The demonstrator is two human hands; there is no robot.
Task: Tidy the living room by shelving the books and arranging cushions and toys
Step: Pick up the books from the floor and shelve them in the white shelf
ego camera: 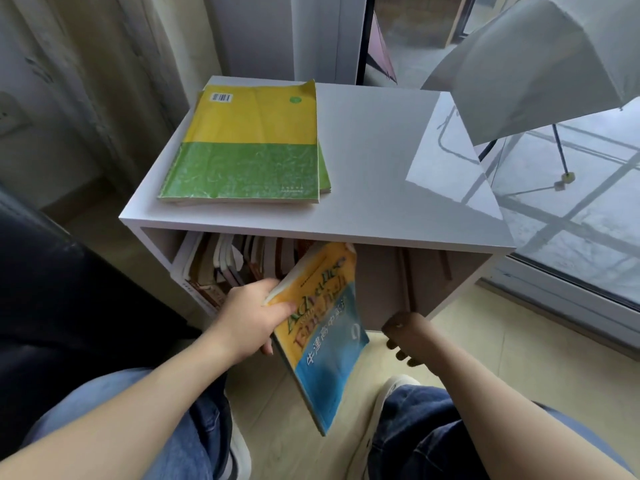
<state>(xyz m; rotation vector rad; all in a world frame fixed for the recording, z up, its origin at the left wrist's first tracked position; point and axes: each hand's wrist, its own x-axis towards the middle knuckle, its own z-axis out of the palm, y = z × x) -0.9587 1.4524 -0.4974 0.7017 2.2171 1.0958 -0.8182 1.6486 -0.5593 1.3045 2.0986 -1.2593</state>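
Gripping book in left hand fingers at shelf | right hand fingers loosely curled, empty

The shelf top hides the upper corner of the held book and most of the shelved books, whose titles can't be read. The right hand curls its fingers under, out of sight. The umbrella is cut off at the right edge.
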